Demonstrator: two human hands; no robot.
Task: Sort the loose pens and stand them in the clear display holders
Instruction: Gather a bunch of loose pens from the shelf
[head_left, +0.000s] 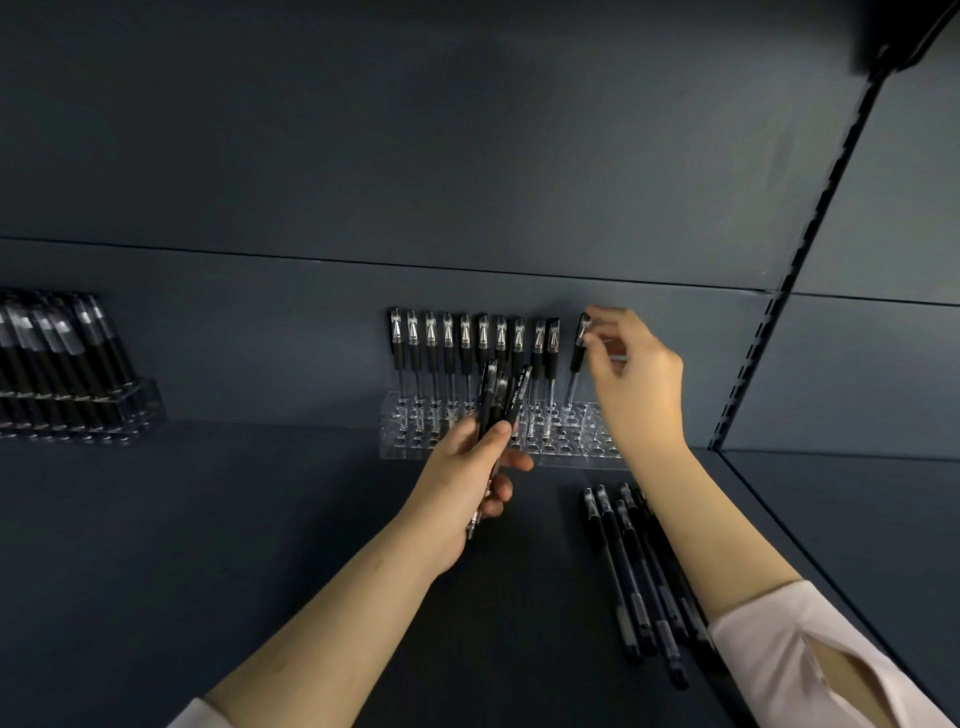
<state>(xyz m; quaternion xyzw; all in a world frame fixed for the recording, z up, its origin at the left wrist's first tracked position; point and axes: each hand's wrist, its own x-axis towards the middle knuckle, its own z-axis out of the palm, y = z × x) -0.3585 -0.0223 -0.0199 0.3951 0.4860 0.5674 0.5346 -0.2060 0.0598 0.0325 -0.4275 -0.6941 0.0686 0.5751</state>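
Dark blue-grey shelf (208, 519) with a matching back panel (467, 156). A slotted upright rail (779, 312) runs up on the right.

Clear holder (571, 452) sits mid-shelf against the back panel. It's a block drilled with rows of holes. The back row has ten black pens (465, 343) standing upright side by side, caps up. The front rows are mostly bare holes.

Right hand (639, 379) pinches the top of one more pen (577, 353) between thumb and fingertips, other fingers loosely curled. That pen leans slightly, just right of the standing row, lower end at a back-row hole. Can't tell through the clear plastic whether it's seated.

Left hand (467, 483) grips a bundle of black pens (498, 395), thumb clamped across them. The tops fan upward in front of the holder.

Loose pens (639, 571) lie flat on the shelf, roughly parallel, near the front right beside the right forearm. A pale sleeve (779, 649) is pushed up that arm.

Second clear holder (140, 405) is at far left, well apart, packed with standing pens (52, 353).
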